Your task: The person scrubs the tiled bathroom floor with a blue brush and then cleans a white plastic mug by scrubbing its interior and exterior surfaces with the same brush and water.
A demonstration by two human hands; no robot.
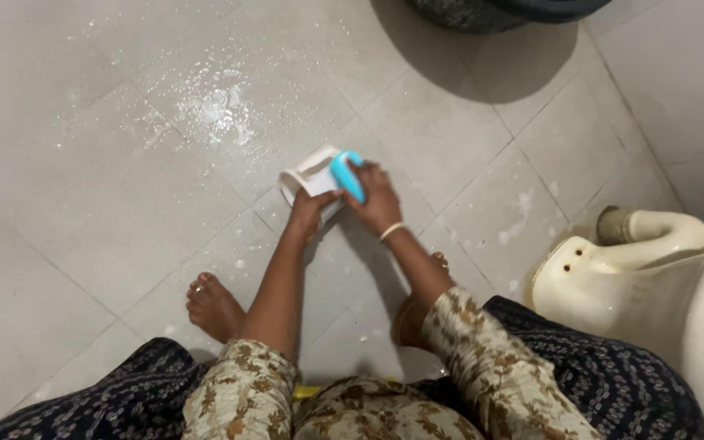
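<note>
White container [310,178]: a small white plastic thing with a rectangular open mouth, lying on its side on the wet floor [107,204], in front of the squatting person.
Inside of the container: it seems empty, but I cannot tell for sure.
Clothing: patterned beige sleeves and dark printed cloth, nearest to the camera.
Feet: one bare foot [213,308] stands flat on the tiles at the left side; the other one is mostly hidden behind the right arm.
Left hand [310,210]: it holds the near edge of the container, the fingers curled around its rim.
Right hand [378,198]: the fingers are wrapped around a blue brush [347,173], which is pressed on the top of the container; a pale bangle [391,231] is on the wrist.
Toilet [653,277]: cream ceramic, at the right, well apart from the hands.
Foam [217,106]: white soapy splashes on the tiles beyond the container.
Dark tub [490,10]: at the top edge, only its lower part is visible; the content is not visible.
</note>
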